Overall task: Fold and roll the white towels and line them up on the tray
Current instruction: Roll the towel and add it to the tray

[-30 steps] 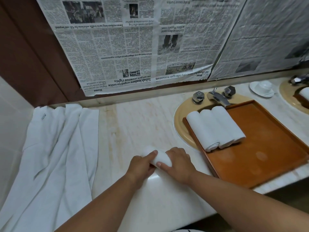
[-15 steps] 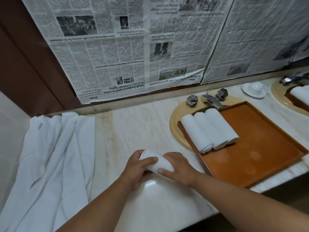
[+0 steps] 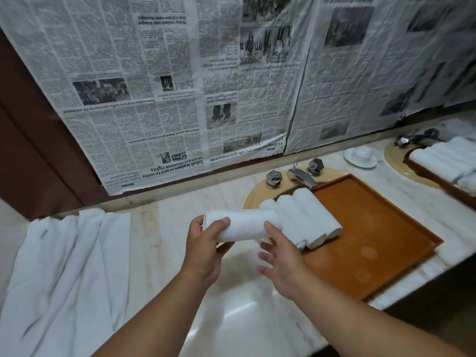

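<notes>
One rolled towel (image 3: pixel 242 225) is held above the counter (image 3: pixel 164 222), just left of the tray (image 3: pixel 373 240), lying crosswise. The left hand (image 3: pixel 206 247) grips its left end, thumb across the near face and fingers curled behind. The right hand (image 3: pixel 280 264) is open, its fingers spread and relaxed below the roll's right end. Its thumb tip is at that end, but I cannot tell whether it touches.

The step in hand looks like the setting-down. To do it well, the left hand's grip should hold until the roll is resting on the tray, so the layers do not slacken. The open right hand would best come up under the free end to keep it level. The roll needs turning to the same slant as the finished rolls (image 3: pixel 306 217). It should then go on the bare tray floor at their right, touching the last one, with its ends in line with theirs. Its loose edge, which I cannot see, should go underneath so the roll's own weight pins it.

Counted, there is one roll in hand. Three finished rolls lie touching side by side at the tray's far-left corner. The loose towels (image 3: pixel 69 266) lie in a rumpled heap at the left of the counter, and their number cannot be told. There are two trays: the near one lies over the basin (image 3: pixel 255 199), and a second tray (image 3: pixel 435 177) at the far right bears several rolls too blurred to count. The tap (image 3: pixel 301 175) beyond the near tray has two knobs (image 3: pixel 274 177). One cup (image 3: pixel 363 152) stands on one saucer (image 3: pixel 360 163). At least two sheets of newspaper (image 3: pixel 180 86) cover the wall.
</notes>
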